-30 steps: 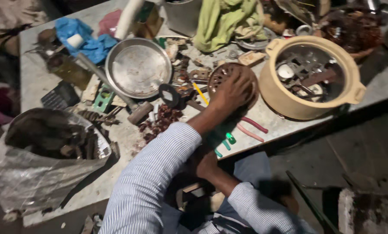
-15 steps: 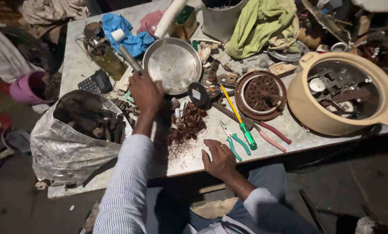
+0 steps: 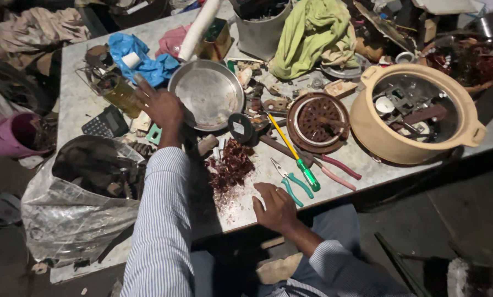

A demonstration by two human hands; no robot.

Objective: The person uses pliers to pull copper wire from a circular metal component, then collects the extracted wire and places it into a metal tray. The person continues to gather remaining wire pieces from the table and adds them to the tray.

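The left hand (image 3: 161, 107) reaches across the counter (image 3: 76, 102) with fingers spread loose, gripping nothing, its fingertips at a yellowish glass jar (image 3: 120, 94) just left of a round metal pan (image 3: 211, 93). The right hand (image 3: 277, 206) rests flat near the counter's front edge, fingers open and empty, beside a pile of reddish-brown copper wire (image 3: 231, 165) and green-handled pliers (image 3: 293, 181). A yellow-and-green screwdriver (image 3: 296, 154) and red-handled pliers (image 3: 337, 168) lie just beyond. A round rusty motor part (image 3: 318, 121) sits between the pan and a beige tub (image 3: 417, 118) of metal scraps. The pale counter is crowded: a calculator (image 3: 104, 124), blue cloth (image 3: 147, 63), green cloth (image 3: 310, 33). A plastic sack (image 3: 76, 203) of scrap slumps at the left corner. The floor around is dark.
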